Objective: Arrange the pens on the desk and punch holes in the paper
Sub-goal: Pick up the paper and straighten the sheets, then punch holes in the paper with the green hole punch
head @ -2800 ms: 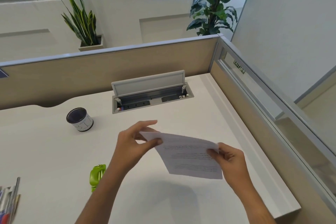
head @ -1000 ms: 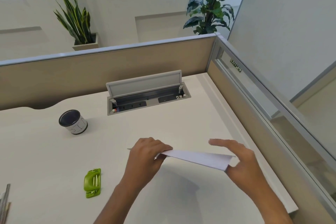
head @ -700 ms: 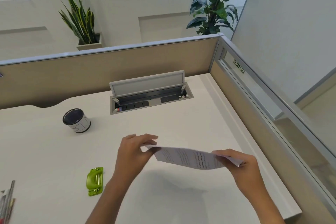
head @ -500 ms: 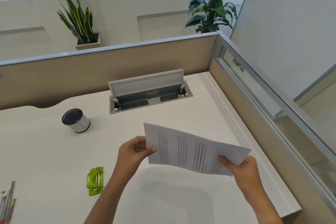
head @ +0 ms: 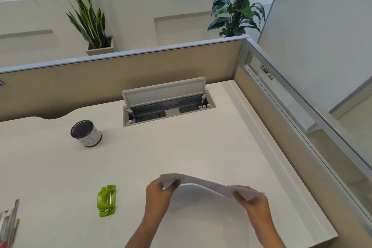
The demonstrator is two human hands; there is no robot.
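Note:
A printed sheet of paper [head: 203, 185] arches above the white desk [head: 181, 147], held by both hands. My left hand [head: 158, 195] pinches its left corner, and my right hand [head: 252, 201] grips its right end. A lime green hole punch [head: 106, 200] lies flat on the desk, left of my left hand and apart from it. Several pens [head: 8, 223] lie in a bundle at the lower left edge of the view. A round pen cup [head: 85, 133] with a dark inside stands at the back left.
An open cable tray [head: 167, 104] with sockets is set into the desk at the back. Beige partition walls [head: 120, 70] close the desk at the back and right. Two potted plants stand behind the partition.
The sheet stood tilted up facing me half a second ago; now it is lowered and bent into an arch between both hands. Both hands have sunk toward the desk.

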